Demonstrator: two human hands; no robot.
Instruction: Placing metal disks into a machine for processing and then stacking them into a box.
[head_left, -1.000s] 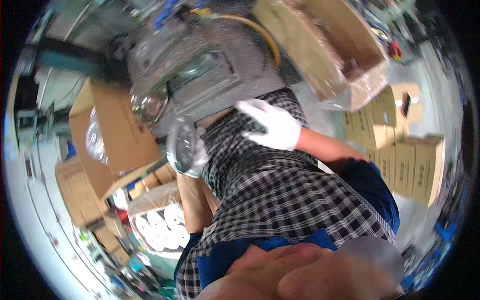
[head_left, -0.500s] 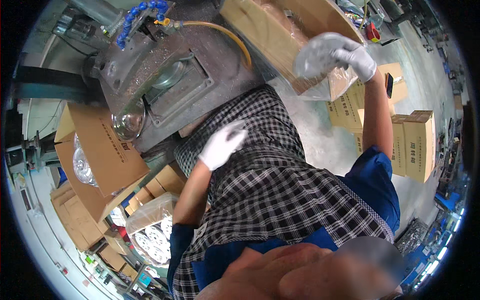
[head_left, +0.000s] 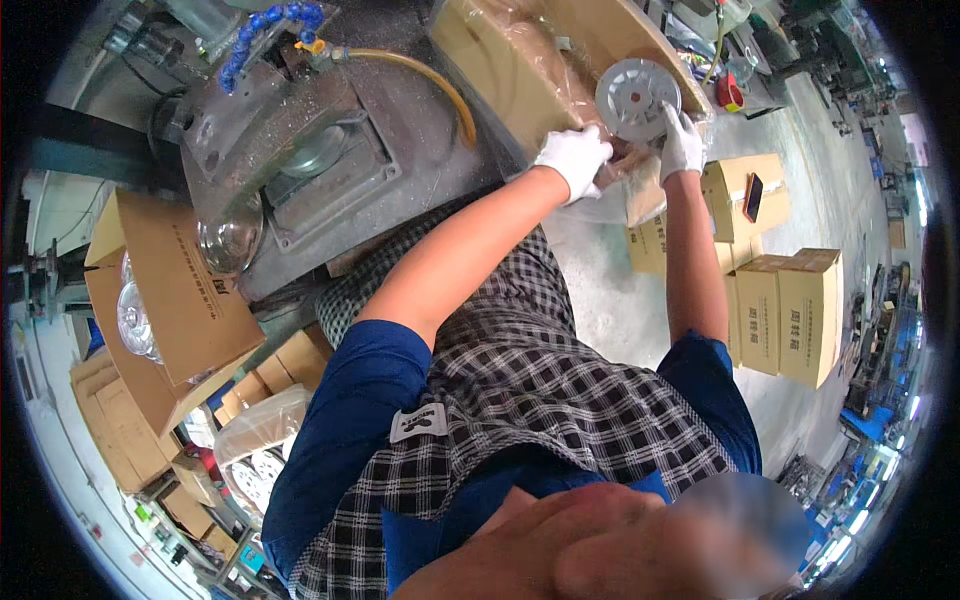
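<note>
A round grey metal disc [head_left: 632,90] with several holes is held by its edge in my gloved right hand [head_left: 684,146]. It is over the near right end of an open cardboard box [head_left: 490,75]. My left hand [head_left: 574,163], also in a white glove, is closed on the clear plastic liner [head_left: 612,188] at the near edge of that box, just left of the disc. Some of its fingertips are hidden. What lies deeper in the box cannot be made out.
At left, a metal machine table [head_left: 345,215] carries a recessed fixture and blue jointed hose [head_left: 262,20]. Shiny bowl-shaped parts [head_left: 230,238] sit beside an open carton [head_left: 185,290]. More cartons [head_left: 790,310] stand at right, with a phone [head_left: 753,198] on one.
My left hand has moved from my lap up and right to the box's plastic liner. The disc in my right hand has shifted slightly and now faces me more squarely.
</note>
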